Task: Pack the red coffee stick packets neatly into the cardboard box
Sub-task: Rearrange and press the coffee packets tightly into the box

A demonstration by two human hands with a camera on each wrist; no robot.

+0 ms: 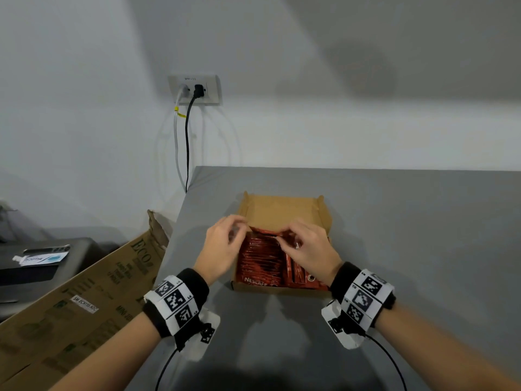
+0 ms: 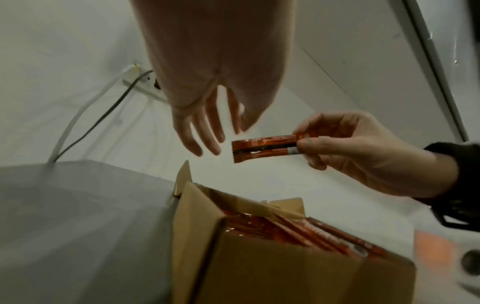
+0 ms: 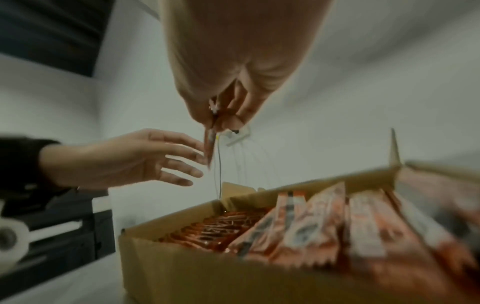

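An open cardboard box (image 1: pixel 282 210) stands on the grey table, filled with rows of red coffee stick packets (image 1: pixel 259 263). My right hand (image 1: pixel 284 238) hovers over the box's far half and pinches one red packet (image 2: pixel 265 148) by its end between thumb and fingers; it lies level. My left hand (image 1: pixel 239 230) is just left of it, fingers straight and spread, their tips close to the packet's free end and holding nothing. The right wrist view shows the held packet (image 3: pixel 209 144) edge-on above the box (image 3: pixel 197 273), the left hand (image 3: pixel 145 158) beside it.
A large brown carton (image 1: pixel 84 300) leans against the table's left edge. A wall socket (image 1: pixel 194 90) with two cables hangs behind. A white tube (image 1: pixel 42 259) lies on a dark surface at far left. Bare grey table (image 1: pixel 408 235) stretches to the right of the box.
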